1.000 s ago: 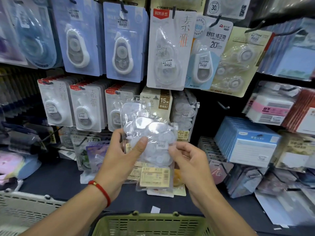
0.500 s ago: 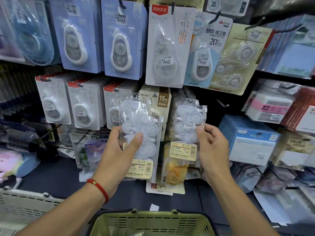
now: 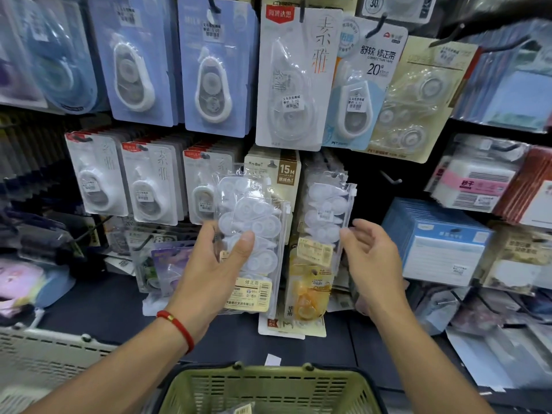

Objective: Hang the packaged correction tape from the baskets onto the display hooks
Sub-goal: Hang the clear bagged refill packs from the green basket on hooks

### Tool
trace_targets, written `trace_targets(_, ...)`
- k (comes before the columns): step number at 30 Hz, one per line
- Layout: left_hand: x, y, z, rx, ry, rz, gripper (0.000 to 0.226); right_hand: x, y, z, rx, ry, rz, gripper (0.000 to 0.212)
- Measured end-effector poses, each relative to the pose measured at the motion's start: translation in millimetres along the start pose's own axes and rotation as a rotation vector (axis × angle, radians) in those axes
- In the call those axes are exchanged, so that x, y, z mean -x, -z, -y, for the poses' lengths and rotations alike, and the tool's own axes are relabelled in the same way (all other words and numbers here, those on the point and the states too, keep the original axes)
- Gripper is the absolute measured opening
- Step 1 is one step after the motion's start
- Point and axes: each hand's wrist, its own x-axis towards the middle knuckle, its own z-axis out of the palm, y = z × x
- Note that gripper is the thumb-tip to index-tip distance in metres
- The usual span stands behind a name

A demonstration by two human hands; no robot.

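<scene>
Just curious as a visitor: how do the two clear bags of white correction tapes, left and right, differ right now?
The left bag is gripped by the left hand, thumb across its front; the right bag hangs on the display, with the right hand open beside it. The left bag sits lower and nearer. Both are clear pouches of white tapes with yellowish labels.
</scene>
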Motion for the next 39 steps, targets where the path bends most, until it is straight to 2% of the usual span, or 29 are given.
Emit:
trace_targets(1, 0.7, 0.1, 0.6, 0.001, -0.001, 0.009, 0.033, 3.4, -1.1, 0.7, 0.092, 0.024, -0.002, 0.038)
trace_targets(3, 2.5, -0.8, 1.3, 0.002, -0.005, 0.034, 0.035, 13.0, -6.9, 4.7, 0.138, 0.084, 0.056, 0.029)
trace_targets(5, 4.5, -3.1, 1.5, 0.001, -0.016, 0.057, 0.037, 25.5, -16.7, 10.1, 0.076, 0.107, 0.258, 0.016)
trace_targets(7, 6.3, -5.4, 1.6, -0.004, -0.033, 0.08, 0.035, 39.3, -27.4, 14.0, 0.078, 0.13, 0.469, 0.02)
trace_targets(10, 8.4, -7.3, -0.3, 0.014, -0.056, 0.091, 0.043, 54.1, -38.1, 18.5, 0.058, 0.144, 0.561, 0.024)
trace_targets(13, 7.1, -6.3, -2.2, 0.082, -0.037, 0.088, 0.048, 56.3, -39.8, 22.8, -0.118, 0.089, 0.536, 0.01)
trace_targets(15, 5.9, -4.6, -4.2, 0.092, -0.017, 0.095, 0.046, 55.4, -38.8, 24.4, -0.214, 0.06, 0.465, 0.012)
trace_targets(21, 3.7, 0.8, -5.1, 0.091, 0.02, 0.092, 0.028, 35.2, -23.6, 21.1, -0.215, 0.127, 0.065, 0.008)
trace_targets(25, 3.3, 3.1, -3.2, 0.067, 0.011, 0.098, 0.024, 25.5, -14.7, 17.1, -0.22, 0.098, 0.055, 0.021)
trace_targets(30, 2.4, 4.7, -0.6, 0.051, 0.015, 0.106, 0.03, 23.6, -13.4, 18.6, -0.244, 0.082, 0.064, 0.022)
trace_targets(34, 1.8, 4.8, 1.1, 0.043, 0.017, 0.098, 0.025, 22.8, -13.2, 17.4, -0.285, 0.044, 0.036, 0.023)
trace_targets(36, 0.8, 4.0, 0.8, 0.045, 0.034, 0.1, 0.023, 21.2, -12.8, 14.1, -0.221, 0.0, 0.0, 0.022)
trace_targets(39, 0.6, 2.8, 0.3, 0.027, 0.051, 0.124, 0.028, 22.5, -9.5, 12.4, 0.13, 0.064, -0.07, 0.041)
